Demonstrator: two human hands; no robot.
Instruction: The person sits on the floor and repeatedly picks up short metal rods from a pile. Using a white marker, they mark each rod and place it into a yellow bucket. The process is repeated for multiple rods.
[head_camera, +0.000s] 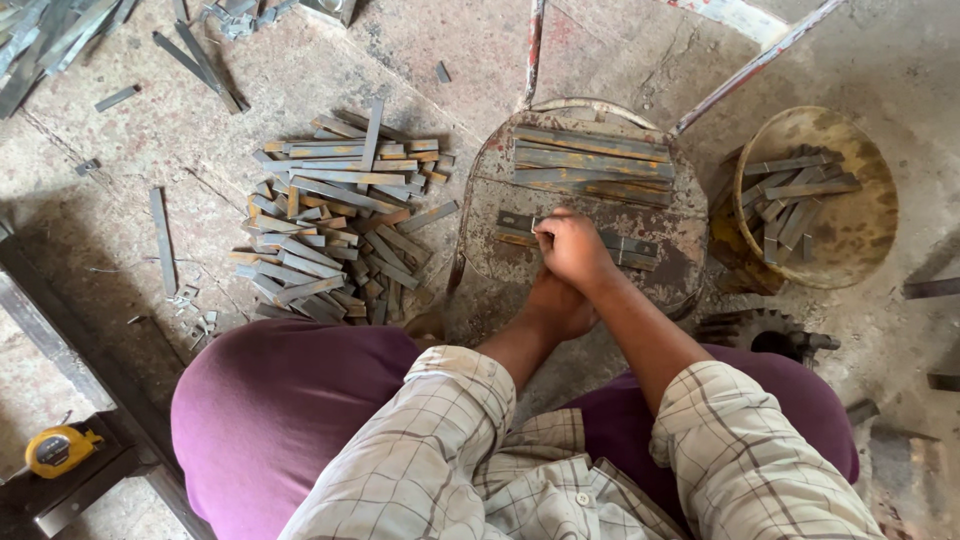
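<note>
1. Landmark: the round rusty stool top (690, 255), the surface on which I work, seen from above between my knees.
2. My right hand (575, 250) lies on the near half of this surface, its fingers curled down onto a flat steel strip (632, 245) that runs left to right under the knuckles.
3. My left hand (558, 308) sits at the near edge of the surface, tucked beneath the right wrist; I cannot tell whether it grips anything.
4. On the far half of the surface rests a row of longer strips (590, 160), side by side, apart from my hands.
5. To the left of the surface, on the floor, lies a loose heap of short cut strips (335, 220).
6. To its right stands a round pan (850, 215) with more strips inside.
7. Handling, as I judge it: the strip is stiff, dense for its bulk, with mill scale and likely sharp sheared ends. It will not bend or crush.
8. Best hold: pinch the long flat faces near mid-length, fingers clear of the cut ends.
</note>
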